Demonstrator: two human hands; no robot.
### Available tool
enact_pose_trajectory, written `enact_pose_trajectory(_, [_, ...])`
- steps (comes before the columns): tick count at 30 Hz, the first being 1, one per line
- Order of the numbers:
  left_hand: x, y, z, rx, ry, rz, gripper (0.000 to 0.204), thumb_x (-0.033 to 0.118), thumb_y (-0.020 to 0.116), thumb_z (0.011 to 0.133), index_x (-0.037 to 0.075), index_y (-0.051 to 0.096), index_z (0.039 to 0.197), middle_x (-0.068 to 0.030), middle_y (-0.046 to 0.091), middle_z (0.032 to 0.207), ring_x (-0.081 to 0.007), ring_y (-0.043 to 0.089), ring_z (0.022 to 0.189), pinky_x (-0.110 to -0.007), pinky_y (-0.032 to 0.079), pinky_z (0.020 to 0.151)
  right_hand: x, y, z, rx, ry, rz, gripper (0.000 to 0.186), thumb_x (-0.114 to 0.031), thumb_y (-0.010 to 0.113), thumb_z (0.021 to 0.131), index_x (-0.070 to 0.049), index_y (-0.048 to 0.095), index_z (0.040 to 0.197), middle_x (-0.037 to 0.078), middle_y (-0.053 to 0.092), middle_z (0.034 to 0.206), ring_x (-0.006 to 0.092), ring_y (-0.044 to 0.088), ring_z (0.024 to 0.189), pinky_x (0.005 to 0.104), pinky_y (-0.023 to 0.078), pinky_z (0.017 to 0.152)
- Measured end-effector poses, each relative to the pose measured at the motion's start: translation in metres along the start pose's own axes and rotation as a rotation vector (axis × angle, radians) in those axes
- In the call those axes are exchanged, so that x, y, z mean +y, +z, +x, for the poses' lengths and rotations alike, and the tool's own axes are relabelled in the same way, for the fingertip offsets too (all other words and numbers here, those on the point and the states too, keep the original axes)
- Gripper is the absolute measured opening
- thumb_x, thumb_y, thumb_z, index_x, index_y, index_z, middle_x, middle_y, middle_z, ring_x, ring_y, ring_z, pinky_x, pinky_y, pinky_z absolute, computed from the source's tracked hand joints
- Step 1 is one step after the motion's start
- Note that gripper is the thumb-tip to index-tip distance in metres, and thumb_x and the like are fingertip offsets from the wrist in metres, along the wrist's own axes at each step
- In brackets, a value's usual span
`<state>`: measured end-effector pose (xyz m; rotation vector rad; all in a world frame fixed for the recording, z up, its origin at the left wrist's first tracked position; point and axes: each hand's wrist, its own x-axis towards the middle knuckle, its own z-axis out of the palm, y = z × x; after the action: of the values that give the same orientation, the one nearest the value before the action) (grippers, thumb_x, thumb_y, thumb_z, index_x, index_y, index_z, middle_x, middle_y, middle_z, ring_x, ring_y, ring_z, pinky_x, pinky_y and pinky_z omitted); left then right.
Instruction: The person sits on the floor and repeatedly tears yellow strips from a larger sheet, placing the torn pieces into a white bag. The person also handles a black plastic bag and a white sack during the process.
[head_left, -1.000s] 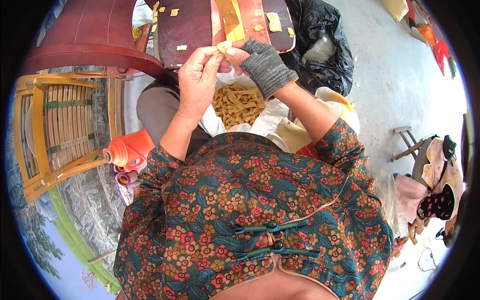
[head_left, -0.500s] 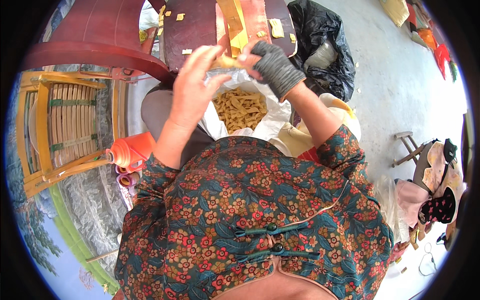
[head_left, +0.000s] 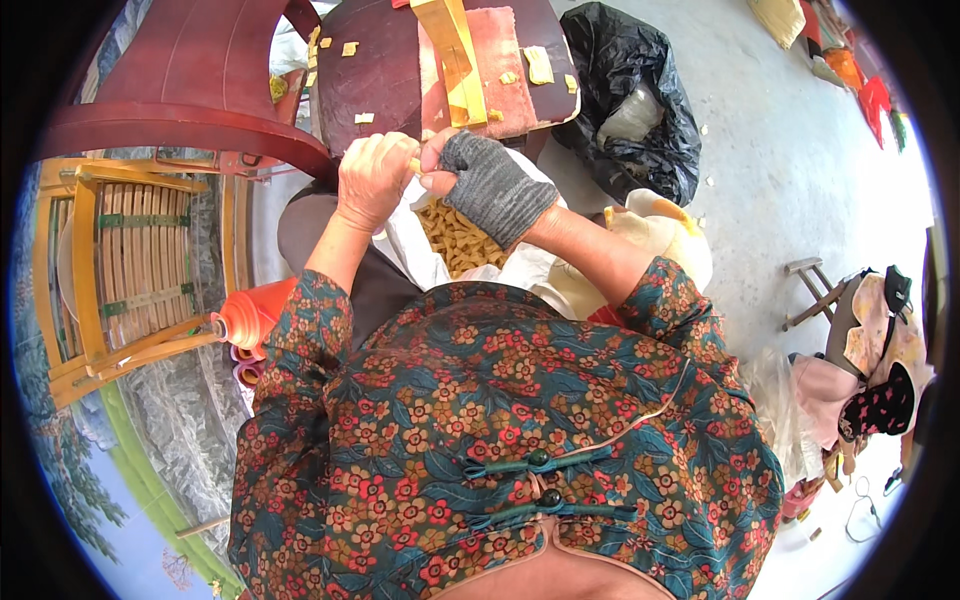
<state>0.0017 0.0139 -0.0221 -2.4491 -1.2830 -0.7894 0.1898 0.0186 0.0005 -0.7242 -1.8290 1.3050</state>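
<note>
You work one small, pale-yellow, narrow piece [head_left: 416, 166] between both hands, by the far edge of the open white plastic bag [head_left: 404, 238].

The step in hand looks like shaping or twisting this single piece: your bare left hand [head_left: 376, 178] is curled closed on one end, and your right hand [head_left: 478, 180], in a dark grey knitted fingerless glove, seems to pinch the other between thumb and forefinger, so each grip is clamped on it. Most of the piece is hidden in your fingers. Below, the bag holds many yellow-brown strips [head_left: 465, 240]; beyond, a yellow wooden bar [head_left: 462, 95] stands on a pink cloth [head_left: 512, 100]. The next move, I judge, calls for a light, even hold at both ends.
</note>
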Motion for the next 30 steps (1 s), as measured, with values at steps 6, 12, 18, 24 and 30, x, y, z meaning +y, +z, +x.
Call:
enact_pose_trajectory(6, [0.004, 0.015, 0.019, -0.099, -0.637, -0.802, 0.015, 0.017, 0.055, 0.086, 0.008, 0.055, 0.099, -0.0005, 0.058, 0.081, -0.013, 0.057, 0.067, -0.025, 0.047, 0.059, 0.01, -0.022, 0.02, 0.125, 0.209, 0.253, 0.018, -0.016, 0.061, 0.078, -0.006, 0.056, 0.092, 0.001, 0.056, 0.072, 0.0091, 0.05, 0.062, 0.0224, 0.04, 0.056])
enact_pose_trajectory(12, [0.011, 0.006, 0.038, -0.089, -0.886, -1.305, 0.025, 0.014, 0.056, 0.088, 0.002, 0.053, 0.11, -0.0011, 0.057, 0.083, -0.0049, 0.048, 0.066, -0.02, 0.045, 0.063, 0.025, -0.048, 0.033, 0.187, 0.396, 0.46, 0.025, -0.019, 0.065, 0.077, 0.0, 0.056, 0.091, 0.005, 0.059, 0.063, 0.0101, 0.051, 0.052, 0.0212, 0.04, 0.048])
enact_pose_trajectory(18, [0.006, 0.008, 0.045, -0.15, -0.733, -0.818, 0.022, 0.019, 0.056, 0.088, 0.003, 0.057, 0.103, 0.003, 0.055, 0.074, -0.0032, 0.044, 0.06, -0.018, 0.042, 0.06, 0.041, -0.05, 0.043, 0.217, 0.362, 0.01, 0.026, -0.022, 0.067, 0.075, 0.001, 0.061, 0.083, 0.008, 0.061, 0.064, 0.0127, 0.059, 0.058, 0.0231, 0.045, 0.053])
enact_pose_trajectory(24, [-0.006, 0.026, 0.054, -0.05, -1.023, -1.338, 0.023, 0.024, 0.055, 0.089, 0.005, 0.057, 0.102, 0.005, 0.051, 0.072, -0.0015, 0.04, 0.057, -0.017, 0.04, 0.055, 0.028, -0.054, 0.057, 0.304, 0.442, 0.009, 0.025, -0.025, 0.065, 0.076, 0.0, 0.063, 0.08, 0.007, 0.062, 0.063, 0.0146, 0.058, 0.056, 0.0285, 0.046, 0.054])
enact_pose_trajectory(30, [-0.022, 0.04, 0.062, -0.046, -0.959, -1.106, 0.023, 0.023, 0.058, 0.087, 0.003, 0.059, 0.099, 0.0047, 0.051, 0.067, -0.0016, 0.042, 0.055, -0.017, 0.037, 0.05, 0.037, -0.057, 0.07, 0.334, 0.303, -0.211, 0.022, -0.023, 0.064, 0.076, -0.001, 0.063, 0.078, 0.007, 0.061, 0.059, 0.015, 0.058, 0.055, 0.0283, 0.045, 0.057])
